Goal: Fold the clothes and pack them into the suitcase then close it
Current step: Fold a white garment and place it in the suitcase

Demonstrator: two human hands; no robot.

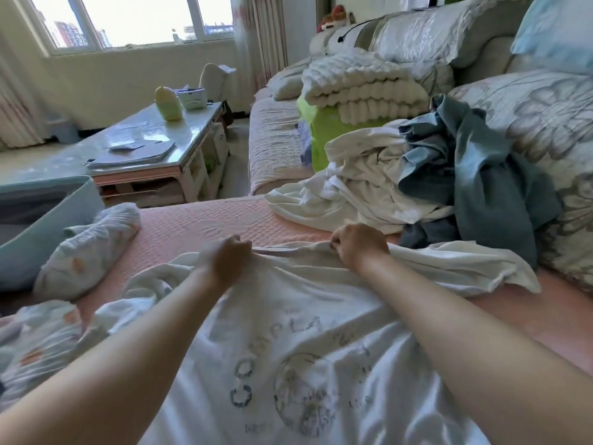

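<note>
1. Head view: the left hand point(229, 255) and right hand point(359, 248) are a little apart. Each has its fingers curled on the far edge of the white printed T-shirt point(288, 332), pinching the cloth, with a slack ridge of it between them.
2. The shirt lies print-up on the pink sofa cover point(205, 226) and runs back toward the person under both forearms. Its left side is bunched and its right side trails out in wrinkles.
3. This looks like squaring the shirt before a first fold. To do it well, draw the pinched edge taut and level so the ridge flattens, then smooth the bunched left side.
4. Keep the work clear of the unfolded pile point(417, 187) of white and blue-grey clothes just beyond the right hand, since loose cloth there could snag.
5. The pale blue suitcase point(48, 226) sits at the left edge, apparently open, with a folded floral bundle point(86, 248) beside it. The folded shirt probably goes that way.
</note>
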